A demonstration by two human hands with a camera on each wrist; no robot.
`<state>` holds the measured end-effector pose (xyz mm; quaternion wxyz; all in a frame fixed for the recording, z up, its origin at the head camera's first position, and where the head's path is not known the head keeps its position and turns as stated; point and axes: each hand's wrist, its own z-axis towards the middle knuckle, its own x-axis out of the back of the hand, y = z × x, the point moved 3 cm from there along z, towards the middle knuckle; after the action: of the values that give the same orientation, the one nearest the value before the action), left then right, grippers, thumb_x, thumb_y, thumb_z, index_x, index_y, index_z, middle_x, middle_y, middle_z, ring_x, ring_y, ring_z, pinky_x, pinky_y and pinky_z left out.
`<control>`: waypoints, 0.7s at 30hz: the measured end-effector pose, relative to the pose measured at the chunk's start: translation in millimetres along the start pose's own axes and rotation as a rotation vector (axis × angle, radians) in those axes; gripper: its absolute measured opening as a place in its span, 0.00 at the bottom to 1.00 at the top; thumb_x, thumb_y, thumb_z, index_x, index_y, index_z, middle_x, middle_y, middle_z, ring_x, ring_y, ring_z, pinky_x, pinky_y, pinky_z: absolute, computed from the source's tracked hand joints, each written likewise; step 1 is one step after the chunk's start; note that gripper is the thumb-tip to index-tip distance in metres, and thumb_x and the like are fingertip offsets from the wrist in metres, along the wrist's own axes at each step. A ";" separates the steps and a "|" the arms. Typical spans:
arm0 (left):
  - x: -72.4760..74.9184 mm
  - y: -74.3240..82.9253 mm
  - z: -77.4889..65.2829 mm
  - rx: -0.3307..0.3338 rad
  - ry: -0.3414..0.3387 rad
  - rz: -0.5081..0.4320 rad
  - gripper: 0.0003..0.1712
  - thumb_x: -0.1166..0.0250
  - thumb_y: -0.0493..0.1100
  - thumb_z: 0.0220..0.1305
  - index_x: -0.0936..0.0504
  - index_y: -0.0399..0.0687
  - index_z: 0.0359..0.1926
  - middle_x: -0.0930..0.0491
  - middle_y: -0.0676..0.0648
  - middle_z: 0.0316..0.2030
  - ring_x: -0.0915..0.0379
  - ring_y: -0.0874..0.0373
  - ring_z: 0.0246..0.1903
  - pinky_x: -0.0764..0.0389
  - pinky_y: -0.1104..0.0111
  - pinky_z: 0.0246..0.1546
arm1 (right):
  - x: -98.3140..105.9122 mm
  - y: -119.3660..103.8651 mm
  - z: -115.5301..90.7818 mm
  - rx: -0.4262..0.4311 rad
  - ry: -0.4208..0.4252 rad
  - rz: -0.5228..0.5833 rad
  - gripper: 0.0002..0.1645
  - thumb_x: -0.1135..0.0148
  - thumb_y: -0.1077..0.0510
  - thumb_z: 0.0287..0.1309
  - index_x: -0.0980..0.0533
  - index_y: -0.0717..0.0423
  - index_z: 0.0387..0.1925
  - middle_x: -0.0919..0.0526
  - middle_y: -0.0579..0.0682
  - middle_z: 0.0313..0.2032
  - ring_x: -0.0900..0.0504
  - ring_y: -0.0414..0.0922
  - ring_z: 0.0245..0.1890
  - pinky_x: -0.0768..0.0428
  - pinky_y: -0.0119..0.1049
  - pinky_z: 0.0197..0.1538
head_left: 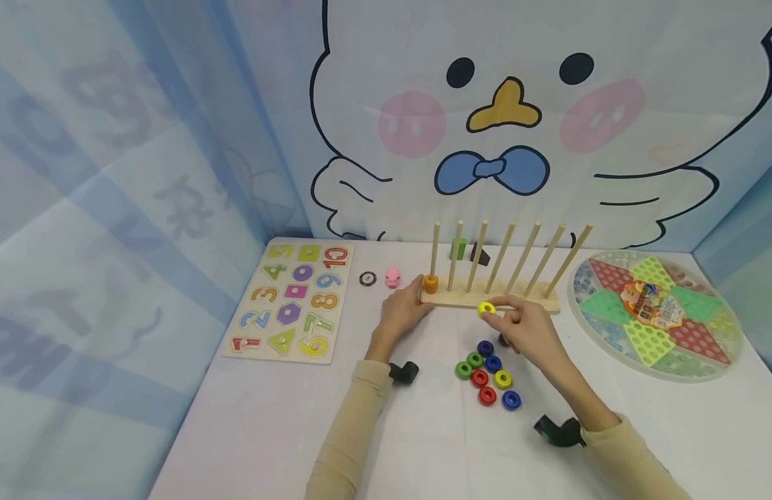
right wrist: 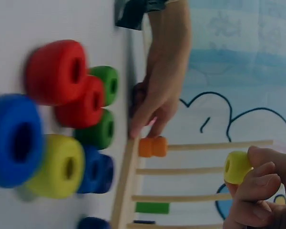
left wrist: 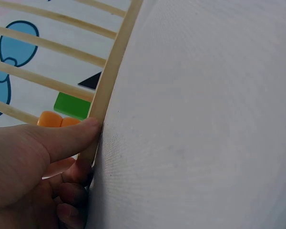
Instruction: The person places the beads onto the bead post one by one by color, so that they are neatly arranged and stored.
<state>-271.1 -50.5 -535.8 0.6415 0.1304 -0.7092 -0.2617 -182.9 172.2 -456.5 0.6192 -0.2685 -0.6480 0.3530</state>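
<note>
L grip (head_left: 403, 310) holds wooden peg rack (head_left: 461, 298) at 9 o'clock end, orange rings (head_left: 431, 284) on 1 of 7 pegs (head_left: 502, 250), 6 bare; R grip (head_left: 524, 325) pinches yellow ring (right wrist: 237, 168) at rack's 6 o'clock, w/ assorted loose rings (head_left: 488, 366) farther toward 6 on bench (head_left: 423, 430), so prob. early stage.

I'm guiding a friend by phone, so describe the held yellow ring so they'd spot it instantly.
On the table, find the wooden rack with seven tall pegs. At its near side is the right hand, its fingers pinching a small yellow ring. The other visible yellow ring lies on the table among loose rings; this one is lifted.
</note>
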 end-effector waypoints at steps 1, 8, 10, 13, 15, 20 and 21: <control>-0.3 -0.3 0.0 0.001 0.000 0.000 0.41 0.35 0.56 0.60 0.38 0.51 0.70 0.29 0.53 0.21 0.35 0.60 0.21 0.35 0.67 0.25 | 2.3 -9.4 5.1 0.023 0.012 0.009 0.33 0.39 0.37 0.57 0.24 0.57 0.53 0.32 0.47 0.10 0.36 0.44 0.08 0.38 0.35 0.14; -1.9 -1.0 0.4 -0.002 -0.004 -0.001 0.41 0.35 0.58 0.60 0.38 0.51 0.70 0.28 0.54 0.21 0.34 0.60 0.22 0.34 0.66 0.26 | 25.8 -75.6 36.4 0.188 0.102 0.017 0.32 0.39 0.37 0.58 0.24 0.56 0.53 0.32 0.50 0.10 0.35 0.47 0.08 0.40 0.36 0.12; -1.8 -0.7 0.3 -0.006 -0.004 0.004 0.41 0.35 0.58 0.60 0.38 0.51 0.70 0.28 0.54 0.21 0.33 0.59 0.22 0.33 0.66 0.26 | 31.3 -87.6 44.7 0.213 0.128 0.026 0.31 0.39 0.37 0.57 0.23 0.55 0.53 0.32 0.51 0.10 0.35 0.48 0.09 0.41 0.36 0.12; -1.5 -0.9 0.1 -0.012 -0.002 0.010 0.41 0.35 0.58 0.60 0.38 0.52 0.70 0.29 0.53 0.20 0.33 0.59 0.22 0.33 0.65 0.26 | 36.6 -98.2 56.4 0.228 0.148 0.043 0.31 0.38 0.38 0.57 0.23 0.54 0.53 0.31 0.53 0.11 0.33 0.49 0.10 0.40 0.36 0.12; -1.5 -1.2 0.4 -0.015 0.001 0.013 0.41 0.36 0.58 0.60 0.38 0.52 0.70 0.29 0.53 0.19 0.33 0.59 0.22 0.32 0.65 0.26 | 38.2 -101.3 63.4 0.224 0.160 0.061 0.30 0.38 0.38 0.57 0.23 0.54 0.53 0.30 0.53 0.12 0.32 0.51 0.10 0.39 0.36 0.12; -1.5 -2.3 0.9 -0.014 0.012 0.004 0.41 0.35 0.58 0.60 0.38 0.52 0.70 0.29 0.53 0.20 0.33 0.58 0.23 0.32 0.64 0.27 | 38.0 -102.4 78.9 0.215 0.201 0.079 0.30 0.37 0.40 0.57 0.24 0.55 0.54 0.30 0.54 0.12 0.32 0.49 0.10 0.40 0.35 0.12; -1.4 -2.4 0.8 -0.015 0.014 0.001 0.41 0.35 0.58 0.60 0.38 0.51 0.70 0.29 0.53 0.20 0.33 0.58 0.23 0.31 0.64 0.28 | 37.4 -102.0 81.6 0.213 0.212 0.074 0.30 0.37 0.40 0.58 0.24 0.56 0.54 0.30 0.54 0.12 0.33 0.47 0.09 0.41 0.35 0.12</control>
<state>-272.0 -51.6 -538.3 0.6475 0.1271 -0.7028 -0.2657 -258.1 129.5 -351.7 0.6956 -0.2607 -0.5276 0.4122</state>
